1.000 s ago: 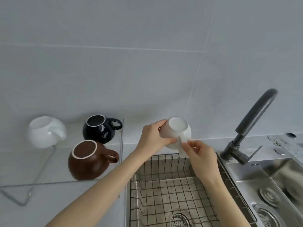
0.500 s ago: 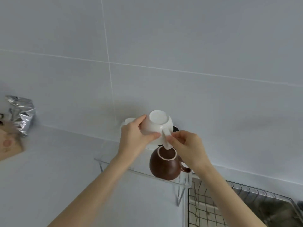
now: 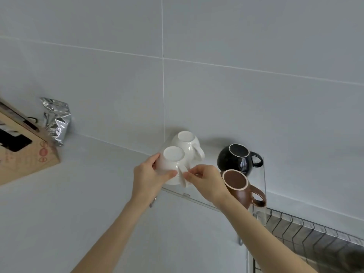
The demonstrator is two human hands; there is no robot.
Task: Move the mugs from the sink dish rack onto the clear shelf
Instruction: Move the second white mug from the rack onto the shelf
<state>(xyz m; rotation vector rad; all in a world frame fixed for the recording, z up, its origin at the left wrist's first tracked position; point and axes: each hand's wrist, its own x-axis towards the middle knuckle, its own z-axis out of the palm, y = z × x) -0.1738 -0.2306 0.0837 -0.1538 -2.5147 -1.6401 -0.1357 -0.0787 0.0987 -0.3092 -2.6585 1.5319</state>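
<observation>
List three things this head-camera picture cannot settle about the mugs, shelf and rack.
- Whether the held white mug touches the clear shelf: both hands hide its rim.
- Whether the dish rack holds more mugs: cut off by the frame's edge.
- The brown mug's left side: hidden behind the right hand.

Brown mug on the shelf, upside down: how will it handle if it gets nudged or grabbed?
The brown mug looks like rigid glazed ceramic, so probably slippery and likely to chip if knocked. It sits mouth-down with a round body, so it probably slides rather than tips. It stands near the clear shelf's front edge, so a forward push could send it off.
</observation>
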